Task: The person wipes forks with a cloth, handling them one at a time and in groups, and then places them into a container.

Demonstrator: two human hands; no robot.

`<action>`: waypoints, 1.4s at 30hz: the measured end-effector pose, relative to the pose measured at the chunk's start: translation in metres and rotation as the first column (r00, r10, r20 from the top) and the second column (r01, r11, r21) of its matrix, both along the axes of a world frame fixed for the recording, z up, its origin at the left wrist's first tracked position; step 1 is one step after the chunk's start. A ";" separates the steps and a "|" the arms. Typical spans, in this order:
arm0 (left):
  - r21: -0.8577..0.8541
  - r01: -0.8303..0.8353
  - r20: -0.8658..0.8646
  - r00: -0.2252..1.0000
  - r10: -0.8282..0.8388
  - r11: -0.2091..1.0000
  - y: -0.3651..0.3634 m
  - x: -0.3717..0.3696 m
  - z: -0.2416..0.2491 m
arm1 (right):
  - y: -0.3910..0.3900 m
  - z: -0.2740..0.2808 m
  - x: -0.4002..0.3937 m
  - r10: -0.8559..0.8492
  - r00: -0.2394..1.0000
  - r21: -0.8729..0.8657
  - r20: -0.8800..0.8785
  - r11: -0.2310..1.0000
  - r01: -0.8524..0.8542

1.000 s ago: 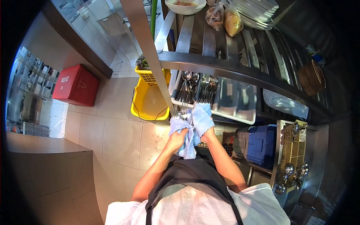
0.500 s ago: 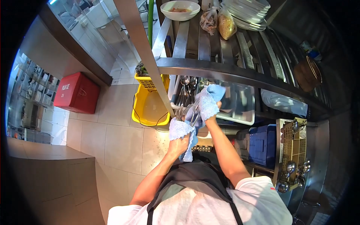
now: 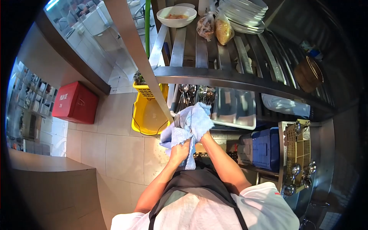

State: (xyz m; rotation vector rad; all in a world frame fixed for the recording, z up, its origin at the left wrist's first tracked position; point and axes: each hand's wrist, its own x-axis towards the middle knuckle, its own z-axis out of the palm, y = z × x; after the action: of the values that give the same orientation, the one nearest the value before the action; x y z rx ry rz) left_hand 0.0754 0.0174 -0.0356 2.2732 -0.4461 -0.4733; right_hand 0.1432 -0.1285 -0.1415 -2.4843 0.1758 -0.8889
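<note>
A light blue cloth (image 3: 201, 119) is wrapped around a bunch of metal cutlery (image 3: 181, 120), whose ends show between its folds. My left hand (image 3: 180, 150) is closed on the lower part of the cloth. My right hand (image 3: 204, 137) sits under the cloth's other side, its fingers covered by the fabric. Just beyond the hands, a cutlery tray holds spoons (image 3: 185, 96) and forks (image 3: 207, 93) in separate compartments. To its right sits a clear plastic container (image 3: 234, 107) with a white rim.
A slatted metal shelf (image 3: 230, 78) above bears a bowl (image 3: 176, 16), food bags (image 3: 224, 30) and stacked plates (image 3: 245, 15). A yellow bucket (image 3: 147, 115) and red cooler (image 3: 76, 102) stand left. Blue bins (image 3: 264, 148) and a cutlery basket (image 3: 297, 153) are at right.
Both cloth-covered hands have come together, and the right has moved left and slightly down. The cloth now covers more of the cutlery. The camera view has shifted slightly.
</note>
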 end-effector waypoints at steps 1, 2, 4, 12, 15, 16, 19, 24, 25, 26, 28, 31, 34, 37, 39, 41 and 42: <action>-0.006 0.002 0.009 1.000 -0.002 1.000 0.000 0.002 0.003 | -0.010 0.004 0.003 -0.026 1.000 0.182 0.008 0.983 0.024; -0.008 0.037 0.052 0.998 -0.037 0.999 0.003 0.003 0.005 | -0.017 0.029 0.004 -0.051 0.999 0.358 0.010 0.933 0.044; -0.134 0.023 0.221 0.975 0.007 0.991 0.003 0.000 0.001 | -0.026 0.084 0.006 -0.086 0.996 0.669 0.000 0.741 0.064; -0.063 -0.115 -0.037 0.993 0.113 0.991 0.012 -0.004 0.022 | -0.106 0.102 -0.001 -0.121 0.703 -0.326 -0.701 0.931 -0.165; 0.130 -0.157 -0.229 0.956 0.184 0.979 -0.003 0.003 0.027 | -0.037 0.106 -0.054 0.206 0.895 -0.204 -0.396 0.930 -0.305; 0.125 -0.134 -0.285 0.944 0.165 0.983 -0.007 0.005 0.014 | -0.015 0.094 -0.069 0.181 0.861 -0.172 -0.475 0.941 -0.293; 0.142 -0.073 -0.397 0.909 0.125 0.987 -0.017 0.004 -0.016 | 0.006 0.009 -0.080 0.085 0.878 0.172 -0.471 0.985 -0.003; -0.001 -0.216 -0.529 0.829 0.182 0.976 -0.016 -0.007 -0.119 | -0.033 0.017 -0.049 0.116 0.860 -0.091 -0.496 0.979 -0.185; -0.084 -0.277 -0.574 0.799 0.181 0.957 -0.015 -0.007 -0.130 | -0.051 0.007 -0.032 0.095 0.873 -0.297 -0.479 0.918 -0.263; -0.156 -0.344 -0.634 0.754 0.173 0.926 -0.014 -0.007 -0.125 | -0.068 0.005 -0.014 0.093 0.835 -0.195 -0.543 0.953 -0.233; -0.224 -0.367 -0.627 0.763 0.155 0.903 -0.007 0.000 -0.135 | -0.083 0.019 -0.006 0.100 0.790 -0.094 -0.605 0.976 -0.195; -0.365 -0.412 -0.589 0.797 0.136 0.835 -0.003 0.012 -0.100 | -0.069 0.060 -0.030 0.204 0.701 -0.076 -0.684 0.935 -0.346; -0.418 -0.504 -0.708 0.702 0.076 0.756 0.001 0.018 -0.079 | -0.046 -0.014 -0.044 0.583 0.606 0.239 -0.541 0.797 -0.555; -0.422 -0.513 -0.775 0.632 -0.004 0.747 -0.002 0.022 -0.084 | -0.022 -0.072 -0.039 0.541 0.752 0.458 -0.376 0.814 -0.356; -0.389 -0.495 -0.804 0.595 -0.023 0.777 -0.008 0.027 -0.074 | -0.004 -0.018 -0.045 0.601 0.799 0.988 -0.027 -0.103 0.111; -0.300 -0.430 -0.793 0.608 0.028 0.852 -0.015 0.026 -0.057 | -0.001 -0.008 -0.055 0.437 0.899 0.900 0.007 -0.395 0.184; -0.354 -0.425 -0.777 0.629 -0.009 0.833 -0.018 0.025 -0.063 | -0.001 -0.004 -0.056 0.395 0.917 0.945 0.060 -0.318 0.076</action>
State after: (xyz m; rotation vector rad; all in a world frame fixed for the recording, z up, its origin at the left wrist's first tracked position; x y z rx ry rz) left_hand 0.1007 -0.0007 -0.0990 1.3901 0.1460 -0.9890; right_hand 0.0876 -0.1291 -0.1452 -0.7748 0.4226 0.0750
